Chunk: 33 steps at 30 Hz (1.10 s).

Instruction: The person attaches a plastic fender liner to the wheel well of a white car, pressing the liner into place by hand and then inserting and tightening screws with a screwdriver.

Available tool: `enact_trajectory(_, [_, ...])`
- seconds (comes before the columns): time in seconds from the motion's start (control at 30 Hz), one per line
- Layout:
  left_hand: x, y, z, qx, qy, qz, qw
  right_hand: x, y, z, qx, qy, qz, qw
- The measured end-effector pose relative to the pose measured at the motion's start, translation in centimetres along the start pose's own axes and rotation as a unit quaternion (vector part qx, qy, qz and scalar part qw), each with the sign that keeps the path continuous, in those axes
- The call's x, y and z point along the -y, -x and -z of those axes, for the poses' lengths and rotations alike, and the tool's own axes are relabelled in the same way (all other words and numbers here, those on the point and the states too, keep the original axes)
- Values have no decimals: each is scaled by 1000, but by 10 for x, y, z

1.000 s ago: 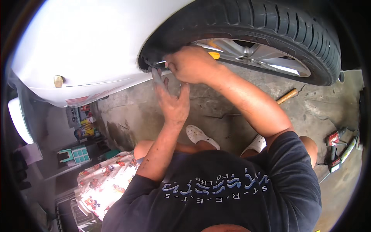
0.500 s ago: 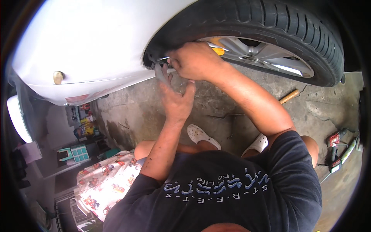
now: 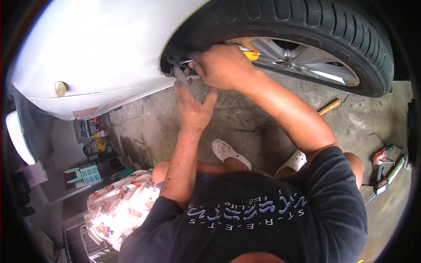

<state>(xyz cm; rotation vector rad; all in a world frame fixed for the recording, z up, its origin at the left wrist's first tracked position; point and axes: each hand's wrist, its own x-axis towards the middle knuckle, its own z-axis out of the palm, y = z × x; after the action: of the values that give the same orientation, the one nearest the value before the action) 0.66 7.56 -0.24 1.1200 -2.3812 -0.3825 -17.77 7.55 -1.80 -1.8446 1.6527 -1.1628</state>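
My right hand (image 3: 228, 68) is closed around a slim tool with a yellow handle end (image 3: 251, 55). A thin metal tip (image 3: 187, 62) pokes out on the other side of the fist, pointing into the dark wheel arch (image 3: 169, 61); most of the tool is hidden by the fingers. Just below it, my left hand (image 3: 193, 105) reaches up with its index finger stretched to the arch's lower edge and its thumb apart. The other left fingers are partly bent, and I see nothing held in them. A white car body panel (image 3: 101, 48) lies to the left, the tyre (image 3: 289, 39) to the right.
A silver alloy wheel (image 3: 302, 61) sits inside the tyre. On the concrete floor (image 3: 237, 114) lies a wooden-handled tool (image 3: 330, 107), with a red and black power tool (image 3: 380, 168) farther right. A patterned cloth (image 3: 123, 201) and a green stool (image 3: 85, 175) are at left.
My left hand has shifted slightly left and down, still at the arch edge. The right hand keeps its grip on the tool, and the view has moved slightly.
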Motion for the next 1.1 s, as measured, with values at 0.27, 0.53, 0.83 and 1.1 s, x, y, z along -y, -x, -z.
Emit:
enact_trajectory(0.27, [-3,-2,1,11,-8,4,1000,-3,-1,2,16,-27,-23,999])
enact_trajectory(0.53, [-28,-20,11,21,108,49,993,-4,-1,-2,-8,-26,-12,1000])
enact_trajectory(0.83, [-40,-22,9,70,66,168,981,-3,-1,1,-5,-38,13,999])
enact_trajectory(1.1, [-26,-19,-1,29,157,72,984,-6,1,-1,-8,-25,26,999])
